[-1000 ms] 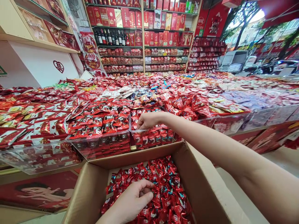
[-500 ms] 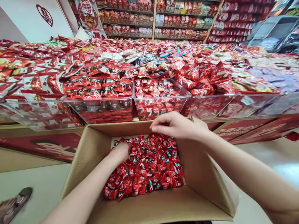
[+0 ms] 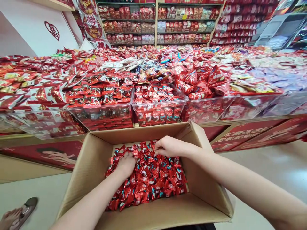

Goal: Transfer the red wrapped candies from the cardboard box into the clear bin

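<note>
An open cardboard box (image 3: 203, 195) stands on the floor in front of me, part filled with small red-wrapped candies (image 3: 153, 182). My left hand (image 3: 126, 164) is pushed down into the candies at the box's left, fingers curled and buried among them. My right hand (image 3: 169, 147) rests on the candies at the far middle of the box, fingers bent and closing on wrappers. Just beyond the box stands a clear plastic bin (image 3: 183, 101) holding the same kind of red candies.
A broad display counter carries several clear bins and heaps of red sweet packets (image 3: 96, 89). Shelves of red boxes (image 3: 155, 22) line the back wall. A foot in a sandal (image 3: 16, 215) shows at the lower left on the pale floor.
My right hand came back from the clear bin and dropped into the box onto the candies. My left hand stayed in the box, sliding to its left side and digging in.
</note>
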The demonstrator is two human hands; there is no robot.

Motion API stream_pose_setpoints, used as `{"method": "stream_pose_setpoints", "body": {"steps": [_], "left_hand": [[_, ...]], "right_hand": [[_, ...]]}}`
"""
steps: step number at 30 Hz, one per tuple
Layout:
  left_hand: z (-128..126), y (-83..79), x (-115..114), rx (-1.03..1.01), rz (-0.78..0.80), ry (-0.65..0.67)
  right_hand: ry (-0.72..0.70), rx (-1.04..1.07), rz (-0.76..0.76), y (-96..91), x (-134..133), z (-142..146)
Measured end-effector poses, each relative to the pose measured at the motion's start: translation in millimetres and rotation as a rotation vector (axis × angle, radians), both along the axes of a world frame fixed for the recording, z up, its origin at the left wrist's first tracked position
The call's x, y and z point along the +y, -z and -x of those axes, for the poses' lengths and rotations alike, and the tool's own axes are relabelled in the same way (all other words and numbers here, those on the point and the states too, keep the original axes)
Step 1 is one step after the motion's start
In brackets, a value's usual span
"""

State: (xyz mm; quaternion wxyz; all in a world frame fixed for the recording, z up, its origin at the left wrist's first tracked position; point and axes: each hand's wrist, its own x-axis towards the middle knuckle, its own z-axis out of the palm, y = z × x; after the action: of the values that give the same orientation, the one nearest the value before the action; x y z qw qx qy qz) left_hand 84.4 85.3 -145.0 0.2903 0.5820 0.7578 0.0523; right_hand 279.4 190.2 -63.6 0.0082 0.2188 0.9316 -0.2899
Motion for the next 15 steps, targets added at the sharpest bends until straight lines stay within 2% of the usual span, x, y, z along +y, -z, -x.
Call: {"method": "stream_pose_setpoints", "body": {"steps": [3, 6, 8, 11, 15], "left_hand": [[3, -12.4, 8, -0.195, -0.040, -0.118], [-2, -34.6, 17, -0.469, -0.129, -0.261], [-12, -50.9, 17, -0.667, -0.201, -0.364], [-30, -70.6, 12, -0.929, -0.256, -0.479], [-44, -83.6, 6, -1.157, -0.290, -0.551]], "right_hand": [[0.013, 0.002, 0.006, 1.2, -1, 1], [0.085, 0.081, 0.099, 2.7, -4, 4], [0.145, 0.172, 0.235, 2.9, -6, 6], [0.207, 0.301, 0.517, 0.4, -9, 10], [0.244, 0.398, 0.821, -5.9, -12, 13]]}}
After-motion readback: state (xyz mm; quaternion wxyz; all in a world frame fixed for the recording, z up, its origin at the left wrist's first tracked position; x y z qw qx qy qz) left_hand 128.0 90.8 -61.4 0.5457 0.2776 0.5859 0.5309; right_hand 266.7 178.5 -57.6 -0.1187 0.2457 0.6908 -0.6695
